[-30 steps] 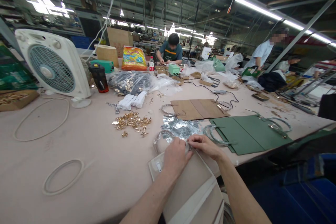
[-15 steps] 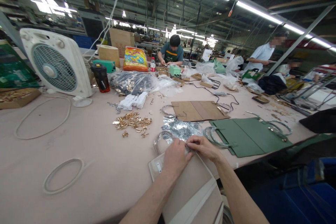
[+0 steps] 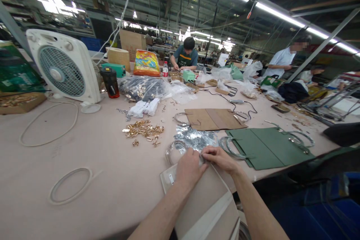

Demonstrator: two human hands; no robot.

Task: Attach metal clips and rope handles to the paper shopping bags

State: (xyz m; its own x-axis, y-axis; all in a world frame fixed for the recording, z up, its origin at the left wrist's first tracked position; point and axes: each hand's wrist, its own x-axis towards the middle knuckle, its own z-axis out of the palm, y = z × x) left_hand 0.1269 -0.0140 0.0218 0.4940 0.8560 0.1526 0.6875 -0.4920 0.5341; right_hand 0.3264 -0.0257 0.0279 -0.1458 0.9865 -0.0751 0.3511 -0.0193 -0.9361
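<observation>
A pale beige bag piece (image 3: 208, 195), with a white strip across its lower part, lies tilted in front of me at the table's edge. My left hand (image 3: 189, 168) is closed over its top edge, fingertips turned toward the right. Close beside those fingertips my right hand (image 3: 218, 157) pinches something at the same edge; the fingers hide what it is. A plastic-wrapped loop handle (image 3: 169, 153) sticks out past my left hand. Just beyond both hands lies a pile of flat silvery metal pieces (image 3: 194, 137).
A green bag piece (image 3: 270, 146) with wrapped handles lies to the right, a brown one (image 3: 215, 119) farther back. Gold-coloured fasteners (image 3: 144, 129) are heaped left of centre. A white fan (image 3: 63, 67) stands at the left. Across the table a co-worker (image 3: 184, 56) bends over small work.
The view has shifted slightly, so everything sits a little farther right. Both hands stay at the bag piece's top edge, their grip almost the same.
</observation>
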